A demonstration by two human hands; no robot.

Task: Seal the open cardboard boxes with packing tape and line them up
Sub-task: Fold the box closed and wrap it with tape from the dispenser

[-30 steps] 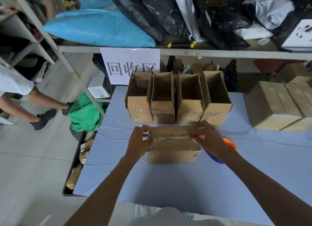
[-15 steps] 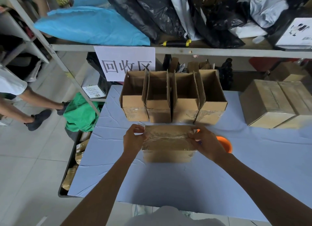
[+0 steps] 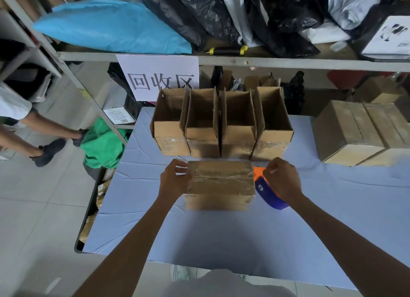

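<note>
A closed cardboard box (image 3: pixel 219 185) with clear tape across its top lies on the blue table (image 3: pixel 221 234) in front of me. My left hand (image 3: pixel 174 181) grips the box's left end, fingers curled over the edge. Just off the box's right end, my right hand (image 3: pixel 281 181) curls over an orange and blue tape dispenser (image 3: pixel 265 191); the hand hides most of the dispenser. Behind the box, several open cardboard boxes (image 3: pixel 221 123) stand side by side in a row with their flaps up.
Two sealed boxes (image 3: pixel 359 132) sit at the table's right back. A shelf (image 3: pixel 244 60) with bags and a paper sign (image 3: pixel 159 77) runs behind the table. A person's legs (image 3: pixel 42 139) and a green bag (image 3: pixel 103 145) are on the floor at left.
My right hand has left the box's right end and moved right onto the tape dispenser. My left hand stays on the box's left end.
</note>
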